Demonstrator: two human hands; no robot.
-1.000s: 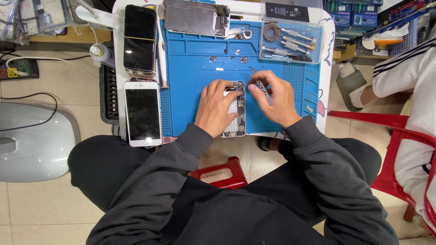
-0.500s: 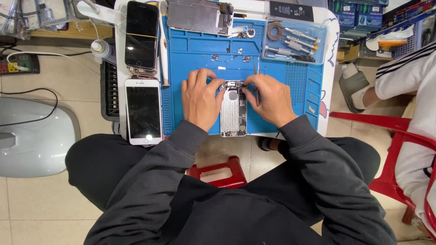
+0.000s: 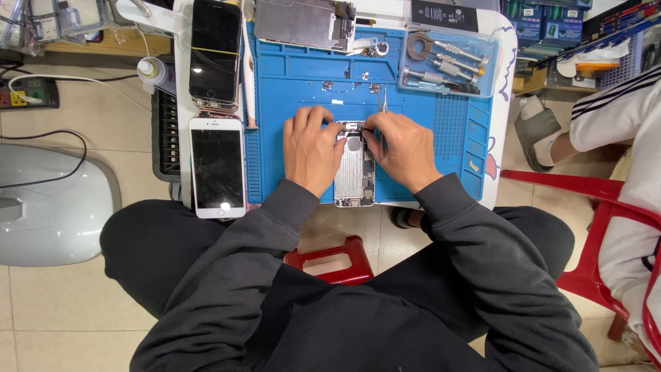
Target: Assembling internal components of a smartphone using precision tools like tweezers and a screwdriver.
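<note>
Two hands meet over an opened silver phone body with exposed internals, lying lengthwise at the near edge of a blue silicone repair mat on the white worktop. Left hand rests palm-down, fingers curled, steadying the phone's top end; right hand is closed around thin metal tweezers, tips at that same end. Risk, as judged: a tweezer slip could scratch components or flick a tiny part off the mat.

From my remote feed: a silver opened phone on a bright blue mat, a white cracked-screen phone, a black phone, a red stool, and a white sleeve with black stripes.
</note>
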